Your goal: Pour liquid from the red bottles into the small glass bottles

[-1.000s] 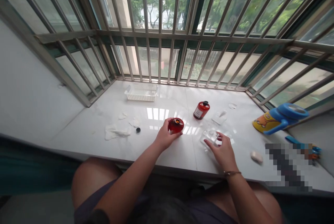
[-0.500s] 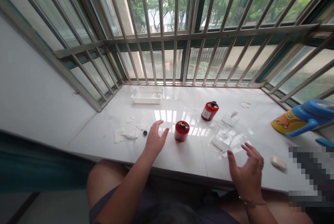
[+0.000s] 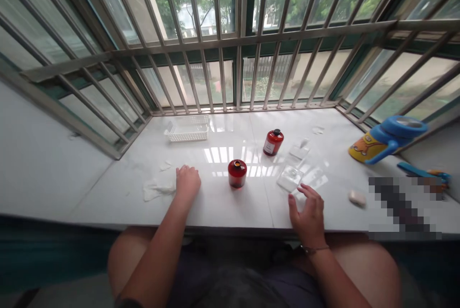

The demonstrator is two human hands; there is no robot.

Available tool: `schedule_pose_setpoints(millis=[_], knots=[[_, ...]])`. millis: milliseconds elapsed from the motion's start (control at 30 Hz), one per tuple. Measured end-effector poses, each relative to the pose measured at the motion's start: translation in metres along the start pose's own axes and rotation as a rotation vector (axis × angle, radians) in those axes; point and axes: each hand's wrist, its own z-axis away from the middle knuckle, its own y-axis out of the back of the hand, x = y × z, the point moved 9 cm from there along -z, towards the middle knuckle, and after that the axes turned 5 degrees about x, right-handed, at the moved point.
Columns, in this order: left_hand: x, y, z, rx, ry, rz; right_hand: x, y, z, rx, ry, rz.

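Dark shorts (image 3: pixel 293 277), and a thin metal bracelet (image 3: pixel 315 249) on the right wrist (image 3: pixel 309 240).

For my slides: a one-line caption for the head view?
Left hand by uncapped red bottle; right hand near clear plastic piece on marble sill.

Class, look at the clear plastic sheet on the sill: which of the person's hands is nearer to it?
The right hand is nearer, just short of the clear plastic sheet; the left hand lies farther off, beyond the red bottle.
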Motion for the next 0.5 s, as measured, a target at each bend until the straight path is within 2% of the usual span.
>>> schedule_pose_setpoints(millis=[167, 367, 500], knots=[[0.033, 0.000, 0.030, 0.003, -0.076, 0.051, -0.001, 0.002, 0.000, 0.013, 0.008, 0.006], [0.082, 0.000, 0.097, 0.046, -0.303, 0.246, -0.001, 0.003, 0.001, 0.027, 0.015, 0.013], [0.110, -0.005, 0.141, -0.005, -0.448, 0.323, -0.001, 0.003, 0.001, 0.019, 0.010, 0.019]])
